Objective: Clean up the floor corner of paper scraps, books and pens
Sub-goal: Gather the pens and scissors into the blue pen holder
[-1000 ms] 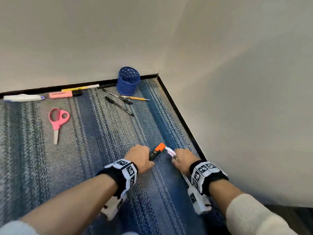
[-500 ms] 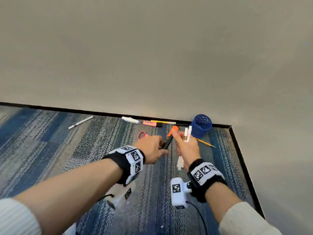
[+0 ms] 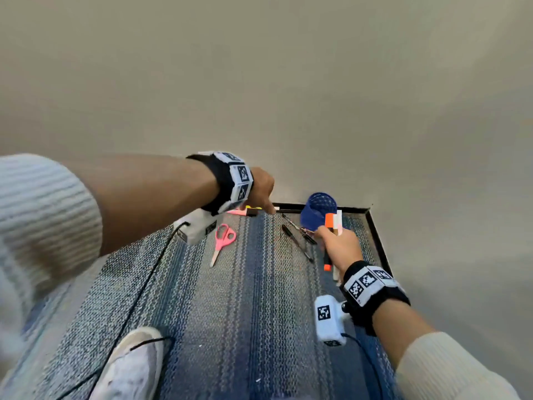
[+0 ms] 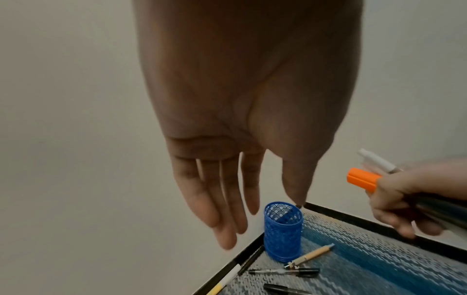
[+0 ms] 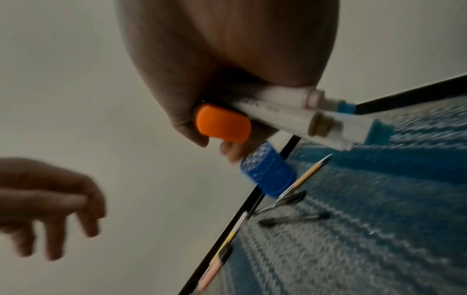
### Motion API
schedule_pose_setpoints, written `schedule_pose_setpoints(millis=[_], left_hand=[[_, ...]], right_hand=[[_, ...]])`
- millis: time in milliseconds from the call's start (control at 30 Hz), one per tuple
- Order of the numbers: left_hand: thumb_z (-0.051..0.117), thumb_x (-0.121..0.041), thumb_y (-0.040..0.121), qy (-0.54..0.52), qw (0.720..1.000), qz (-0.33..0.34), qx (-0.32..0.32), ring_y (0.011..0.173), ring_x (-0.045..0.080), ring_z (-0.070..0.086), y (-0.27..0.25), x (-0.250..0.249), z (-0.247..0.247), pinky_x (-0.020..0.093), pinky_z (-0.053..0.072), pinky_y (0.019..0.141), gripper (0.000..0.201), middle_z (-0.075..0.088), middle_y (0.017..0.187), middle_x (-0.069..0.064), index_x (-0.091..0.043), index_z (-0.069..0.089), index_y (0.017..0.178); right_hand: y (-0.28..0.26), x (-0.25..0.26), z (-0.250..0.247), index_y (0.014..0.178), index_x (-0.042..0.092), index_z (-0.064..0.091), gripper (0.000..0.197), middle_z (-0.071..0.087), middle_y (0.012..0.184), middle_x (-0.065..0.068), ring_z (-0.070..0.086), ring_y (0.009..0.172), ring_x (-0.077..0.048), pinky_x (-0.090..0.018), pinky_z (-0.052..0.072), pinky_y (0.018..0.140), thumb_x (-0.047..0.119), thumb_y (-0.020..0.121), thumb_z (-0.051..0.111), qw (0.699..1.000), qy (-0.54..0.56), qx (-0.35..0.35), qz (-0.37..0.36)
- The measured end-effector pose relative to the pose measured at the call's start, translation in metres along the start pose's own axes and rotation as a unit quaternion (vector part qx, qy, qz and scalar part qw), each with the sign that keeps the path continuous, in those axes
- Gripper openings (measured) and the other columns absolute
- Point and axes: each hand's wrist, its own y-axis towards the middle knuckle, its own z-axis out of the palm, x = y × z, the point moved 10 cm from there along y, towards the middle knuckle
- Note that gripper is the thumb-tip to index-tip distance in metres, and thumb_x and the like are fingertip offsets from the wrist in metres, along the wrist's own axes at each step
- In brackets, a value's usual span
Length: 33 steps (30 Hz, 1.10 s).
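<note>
My right hand (image 3: 338,241) grips a bundle of markers: an orange-capped highlighter (image 3: 328,221) and white pens (image 3: 339,219). It hovers just in front of the blue mesh pen cup (image 3: 317,210), which stands in the floor corner. The right wrist view shows the orange cap (image 5: 222,126) and white barrels (image 5: 298,111) in my fist. My left hand (image 3: 263,194) is empty, its fingers (image 4: 227,219) straight and hanging over the baseboard left of the cup (image 4: 283,235). Loose black pens (image 3: 297,243) and a wooden pen (image 4: 310,256) lie on the carpet by the cup.
Pink scissors (image 3: 222,240) lie on the striped blue carpet (image 3: 245,298). A pink highlighter (image 3: 236,211) and a yellow-white pen (image 5: 233,231) rest along the black baseboard (image 3: 377,243). My white shoe (image 3: 135,368) and a black cable (image 3: 144,287) are at lower left. Walls close the corner.
My left hand has let go of the orange highlighter, which my right hand now holds with the white pens. The left hand has moved out toward the baseboard. The right hand neared the cup.
</note>
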Motion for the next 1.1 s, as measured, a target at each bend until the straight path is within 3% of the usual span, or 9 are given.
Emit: schedule_pose_setpoints(millis=[133,267,367,467,567,700,867,1000,1100], left_hand=[[0.061,-0.047,0.09,0.044,0.997,0.053,-0.023,0.096,0.028,0.066,0.023,-0.017,-0.008,0.028,0.045,0.073,0.042,0.073,0.097,0.01,-0.008,0.071,0.101],[0.062,-0.048,0.09,0.0,0.997,0.079,0.015,0.094,0.026,0.065,0.04,-0.014,0.047,0.03,0.048,0.077,0.039,0.072,0.102,0.008,-0.012,0.07,0.103],[0.06,-0.048,0.091,-0.019,0.996,0.075,0.041,0.091,0.023,0.062,0.057,0.004,0.089,0.028,0.045,0.074,0.037,0.07,0.104,0.006,-0.014,0.068,0.105],[0.058,-0.043,0.092,-0.033,0.997,0.06,0.027,0.082,0.022,0.059,0.089,0.032,0.109,0.026,0.043,0.068,0.029,0.069,0.097,0.005,-0.015,0.066,0.096],[0.059,-0.036,0.09,-0.097,0.994,0.052,-0.029,0.087,0.025,0.061,0.126,0.045,0.111,0.029,0.045,0.073,0.017,0.069,0.101,0.007,-0.019,0.058,0.091],[0.06,-0.035,0.089,-0.195,0.974,0.061,-0.098,0.099,0.026,0.062,0.168,0.042,0.107,0.034,0.05,0.085,0.031,0.066,0.11,0.005,-0.016,0.058,0.113],[0.071,-0.037,0.082,-0.277,0.951,0.085,-0.109,0.116,0.028,0.056,0.204,0.017,0.112,0.037,0.047,0.095,0.063,0.055,0.132,0.008,-0.012,0.042,0.132],[0.086,-0.043,0.065,-0.348,0.918,0.137,-0.135,0.126,0.023,0.05,0.22,-0.015,0.11,0.036,0.044,0.102,0.096,0.046,0.141,0.005,-0.016,0.032,0.14],[0.09,-0.047,0.056,-0.376,0.902,0.149,-0.153,0.126,0.024,0.048,0.23,-0.037,0.103,0.039,0.043,0.103,0.109,0.046,0.141,0.005,-0.017,0.03,0.142]], right_hand=[[0.017,-0.03,-0.024,0.068,0.012,0.053,0.018,0.06,0.062,-0.011,0.059,0.048,-0.021,-0.034,0.053,0.056,0.01,0.086,0.058,0.998,0.029,-0.02,0.05],[0.033,-0.052,-0.02,0.061,0.019,0.048,0.034,0.054,0.06,-0.001,0.051,0.058,-0.021,-0.031,0.04,0.063,0.024,0.08,0.075,0.976,-0.216,0.024,0.02],[0.042,-0.066,0.002,0.077,0.02,0.06,0.016,0.068,0.085,-0.009,0.064,0.086,-0.03,-0.031,0.046,0.072,0.032,0.081,0.07,0.909,-0.41,0.077,-0.01],[0.065,-0.075,0.021,0.107,0.015,0.063,0.027,0.068,0.108,-0.013,0.064,0.103,-0.033,-0.038,0.051,0.084,0.033,0.087,0.059,0.837,-0.538,0.098,-0.016],[0.097,-0.08,0.014,0.122,0.021,0.06,0.036,0.064,0.119,-0.012,0.063,0.107,-0.032,-0.038,0.051,0.088,0.025,0.087,0.058,0.833,-0.55,0.062,-0.003],[0.128,-0.102,0.015,0.147,0.027,0.036,0.065,0.036,0.153,-0.006,0.049,0.131,-0.028,-0.039,0.043,0.106,0.017,0.086,0.056,0.836,-0.542,0.088,0.016],[0.128,-0.107,0.023,0.116,0.021,0.057,0.029,0.054,0.117,-0.004,0.064,0.101,-0.032,-0.041,0.053,0.083,0.018,0.087,0.052,0.836,-0.547,0.041,-0.028],[0.111,-0.11,0.03,0.107,0.013,0.053,0.021,0.054,0.113,-0.008,0.063,0.096,-0.033,-0.042,0.052,0.079,0.025,0.089,0.054,0.835,-0.548,0.04,-0.034],[0.084,-0.11,0.016,0.1,0.015,0.054,0.02,0.066,0.096,-0.01,0.064,0.089,-0.034,-0.039,0.049,0.073,0.025,0.085,0.061,0.88,-0.474,0.018,-0.02]])
